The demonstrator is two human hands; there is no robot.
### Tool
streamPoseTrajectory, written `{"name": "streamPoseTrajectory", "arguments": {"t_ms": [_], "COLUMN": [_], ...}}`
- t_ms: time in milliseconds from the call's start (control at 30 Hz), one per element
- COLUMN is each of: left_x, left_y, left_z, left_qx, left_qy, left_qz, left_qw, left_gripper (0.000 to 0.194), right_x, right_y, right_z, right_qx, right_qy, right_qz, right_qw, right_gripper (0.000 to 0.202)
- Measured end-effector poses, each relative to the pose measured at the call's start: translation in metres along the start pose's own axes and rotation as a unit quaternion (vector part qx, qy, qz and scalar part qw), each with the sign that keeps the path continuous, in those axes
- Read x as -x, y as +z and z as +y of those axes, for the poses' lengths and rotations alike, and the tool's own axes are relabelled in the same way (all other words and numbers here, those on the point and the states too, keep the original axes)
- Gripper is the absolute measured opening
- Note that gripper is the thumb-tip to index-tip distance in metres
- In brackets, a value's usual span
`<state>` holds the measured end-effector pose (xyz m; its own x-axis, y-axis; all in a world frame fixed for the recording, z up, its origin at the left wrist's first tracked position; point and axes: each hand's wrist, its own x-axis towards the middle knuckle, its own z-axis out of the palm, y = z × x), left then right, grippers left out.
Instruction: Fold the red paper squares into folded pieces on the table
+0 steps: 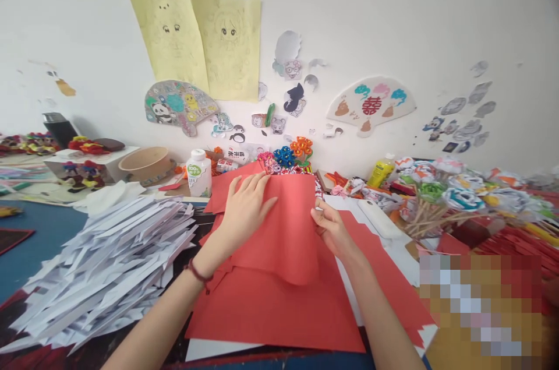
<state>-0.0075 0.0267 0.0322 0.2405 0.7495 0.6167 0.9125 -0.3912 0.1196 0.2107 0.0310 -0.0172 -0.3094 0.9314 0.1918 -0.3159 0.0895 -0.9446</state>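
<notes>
Head view: left on the worktop (52, 239) lies a heap of white paper strips (113, 259); beside it the left hand (245, 198) rests flat, grip wide, on a red sheet (298, 236) bowed up over larger red paper (279, 317); the right hand (331, 224) pinches its right edge, grip narrow. Bending seems in hand, calling next for steady, even pressure.
</notes>
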Motion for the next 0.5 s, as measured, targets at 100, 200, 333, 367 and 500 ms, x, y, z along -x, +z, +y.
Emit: {"name": "streamPoseTrajectory", "arguments": {"t_ms": [100,200,333,367,500], "left_x": [-0.019,-0.023,-0.011,-0.008,-0.005], "left_y": [0.002,0.006,0.024,0.029,0.039], "left_z": [-0.007,-0.013,-0.016,-0.016,-0.015], "left_qx": [0.135,0.313,0.401,0.403,0.42], "left_qy": [-0.03,-0.037,-0.091,-0.096,-0.092], "left_qz": [-0.034,-0.163,-0.201,-0.178,-0.133], "left_qw": [0.99,0.935,0.889,0.893,0.893], "left_gripper": [0.051,0.044,0.047,0.046,0.046], "right_x": [0.001,0.0,-0.001,-0.001,0.001], "right_y": [-0.002,-0.004,-0.007,-0.007,-0.004], "right_z": [-0.002,-0.003,-0.002,-0.002,-0.003], "right_qx": [-0.051,-0.085,-0.071,-0.057,-0.003], "right_qy": [-0.017,-0.031,-0.023,-0.018,-0.003], "right_qz": [-0.022,-0.023,-0.009,-0.005,0.006], "right_qw": [0.998,0.996,0.997,0.998,1.0], "right_gripper": [0.022,0.024,0.035,0.038,0.047]}}
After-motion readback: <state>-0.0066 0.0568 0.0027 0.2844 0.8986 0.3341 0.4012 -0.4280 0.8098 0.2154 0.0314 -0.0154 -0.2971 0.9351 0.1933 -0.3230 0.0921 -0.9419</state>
